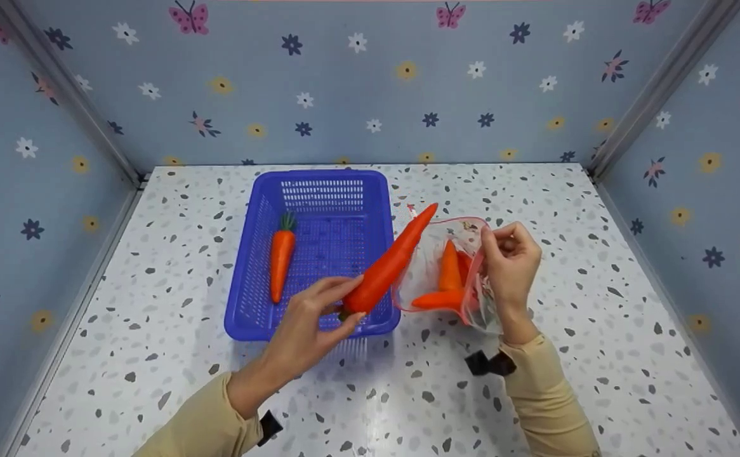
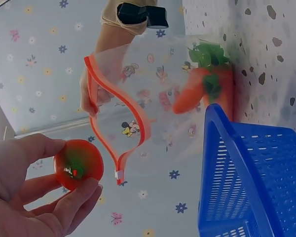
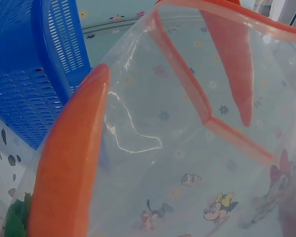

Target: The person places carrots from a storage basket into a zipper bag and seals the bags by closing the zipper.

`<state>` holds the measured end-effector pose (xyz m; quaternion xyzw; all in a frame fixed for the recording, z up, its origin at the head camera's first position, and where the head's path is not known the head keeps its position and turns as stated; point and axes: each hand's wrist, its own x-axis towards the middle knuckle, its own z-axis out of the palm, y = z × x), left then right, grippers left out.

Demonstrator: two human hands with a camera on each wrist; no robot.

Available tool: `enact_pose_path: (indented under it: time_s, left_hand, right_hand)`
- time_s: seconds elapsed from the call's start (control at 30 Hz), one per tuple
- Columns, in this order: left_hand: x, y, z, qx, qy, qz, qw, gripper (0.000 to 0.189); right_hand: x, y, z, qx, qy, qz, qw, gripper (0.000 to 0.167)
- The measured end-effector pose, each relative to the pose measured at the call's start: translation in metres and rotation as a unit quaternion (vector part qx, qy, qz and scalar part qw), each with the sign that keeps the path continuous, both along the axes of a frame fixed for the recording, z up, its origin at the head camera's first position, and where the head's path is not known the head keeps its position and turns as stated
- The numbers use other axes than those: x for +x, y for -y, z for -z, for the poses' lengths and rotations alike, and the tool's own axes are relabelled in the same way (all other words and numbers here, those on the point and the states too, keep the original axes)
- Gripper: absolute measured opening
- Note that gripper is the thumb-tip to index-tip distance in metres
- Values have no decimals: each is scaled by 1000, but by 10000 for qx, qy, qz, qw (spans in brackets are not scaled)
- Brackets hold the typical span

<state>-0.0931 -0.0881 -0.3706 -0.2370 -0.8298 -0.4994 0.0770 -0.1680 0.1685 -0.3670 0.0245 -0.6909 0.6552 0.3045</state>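
My left hand [image 1: 306, 324] grips a large orange carrot [image 1: 388, 266] by its thick green-stubbed end. Its tip points up and away, over the near side of a clear zip bag [image 2: 158, 64] with a red zip edge and cartoon prints. The right hand [image 1: 515, 260] pinches that edge on the right, and the mouth gapes. Inside the bag lie several carrots [image 1: 449, 270], with green tops showing through the plastic in the left wrist view. In the right wrist view the held carrot [image 3: 234, 64] appears behind the plastic, tip down.
A blue plastic basket [image 1: 241, 254] stands left of the bag, with one green-topped carrot [image 1: 282, 263] lying along its left side. The speckled white table [image 1: 173, 266] is bounded by flower-patterned walls [image 1: 357, 82] at the back and both sides.
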Motion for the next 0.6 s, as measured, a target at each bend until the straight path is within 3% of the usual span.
enact_pose_path:
  time_s: [0.17, 0.33, 0.6]
  left_hand:
    - [3, -3, -1, -135, -29, 316, 9994, 41]
    - [4, -8, -2, -245, 194, 622, 9976, 41]
    - [-4, -20, -7, -554, 482, 768, 9943, 43]
  right_hand:
    - [0, -1, 0, 27, -45, 7, 10000, 17]
    - [0, -1, 0, 63, -7, -2, 10000, 16]
    - [1, -1, -1, 82, -7, 2, 10000, 16]
